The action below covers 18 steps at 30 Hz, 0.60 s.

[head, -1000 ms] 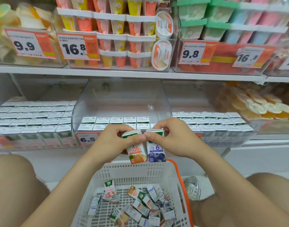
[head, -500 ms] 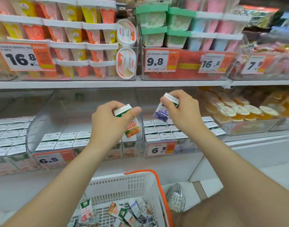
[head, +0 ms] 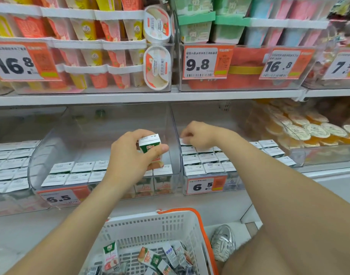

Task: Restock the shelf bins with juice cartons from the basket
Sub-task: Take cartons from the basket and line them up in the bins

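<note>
My left hand (head: 130,155) grips a small green-and-orange juice carton (head: 150,144) upright above the front right of the middle clear bin (head: 102,135), which holds two rows of cartons. My right hand (head: 199,135) reaches into the right clear bin (head: 176,124), its fingers curled around a carton (head: 183,141) at the back of the rows there; most of that carton is hidden. Below, the white basket (head: 150,225) with an orange handle holds several loose juice cartons (head: 156,259).
A left bin of cartons (head: 9,165) stands beside the middle one. Jelly cups (head: 308,132) fill the bin at right. The upper shelf (head: 170,95) overhangs, with price tags (head: 205,62) on its bins. My shoe (head: 223,243) and knees flank the basket.
The view has shifted closer. My right hand has moved down into the right bin with the blueberry carton. My left hand has come lower over the middle bin with its carton.
</note>
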{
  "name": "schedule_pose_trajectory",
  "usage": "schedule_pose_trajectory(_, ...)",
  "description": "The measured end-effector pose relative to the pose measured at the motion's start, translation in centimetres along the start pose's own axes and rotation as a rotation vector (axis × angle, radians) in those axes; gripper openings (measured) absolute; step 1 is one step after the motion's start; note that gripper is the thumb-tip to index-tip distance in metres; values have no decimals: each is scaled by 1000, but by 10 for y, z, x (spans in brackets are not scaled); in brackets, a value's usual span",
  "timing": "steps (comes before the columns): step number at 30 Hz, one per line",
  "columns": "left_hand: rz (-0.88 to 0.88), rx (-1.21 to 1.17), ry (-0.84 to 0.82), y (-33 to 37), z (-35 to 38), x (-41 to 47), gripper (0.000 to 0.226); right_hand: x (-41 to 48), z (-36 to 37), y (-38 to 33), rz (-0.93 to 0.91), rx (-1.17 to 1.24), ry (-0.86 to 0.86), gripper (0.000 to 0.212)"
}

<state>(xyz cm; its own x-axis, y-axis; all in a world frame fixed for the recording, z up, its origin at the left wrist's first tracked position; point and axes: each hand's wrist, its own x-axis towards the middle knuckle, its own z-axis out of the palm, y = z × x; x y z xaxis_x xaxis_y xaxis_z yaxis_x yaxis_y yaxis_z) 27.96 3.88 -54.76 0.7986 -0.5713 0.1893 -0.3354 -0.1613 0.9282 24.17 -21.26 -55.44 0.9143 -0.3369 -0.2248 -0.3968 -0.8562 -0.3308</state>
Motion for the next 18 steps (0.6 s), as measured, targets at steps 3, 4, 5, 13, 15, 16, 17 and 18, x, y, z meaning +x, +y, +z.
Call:
schedule_pose_trajectory(3, 30, 38, -43, -7, -3, 0, 32, -5, -1, -2, 71, 48, -82, 42)
schedule_pose_trajectory(4, 40, 53, -68, -9, -5, 0, 37, -7, -1, -5, 97, 66, -77, 46)
schedule_pose_trajectory(5, 51, 70, -101, -11, -8, 0, 42, -11, -2, -8, 112, 73, -46, 48)
schedule_pose_trajectory(13, -19, 107, -170, -16, -41, 4, 42, -82, -8, -69, 51, 120, 520, 19)
schedule_pose_trajectory(15, -26, 14, -226, -13, -53, 0, 38, -102, 0, -95, -102, 255, 562, 16)
schedule_pose_trajectory(16, -24, -43, -262, -10, -58, -3, 37, -107, 4, -107, -177, 307, 518, 16)
schedule_pose_trajectory(17, -24, -99, -289, -9, -64, -7, 37, -109, 9, -118, -227, 337, 462, 19)
schedule_pose_trajectory(18, -25, -143, -304, -8, -70, -9, 36, -108, 13, -125, -248, 356, 423, 21)
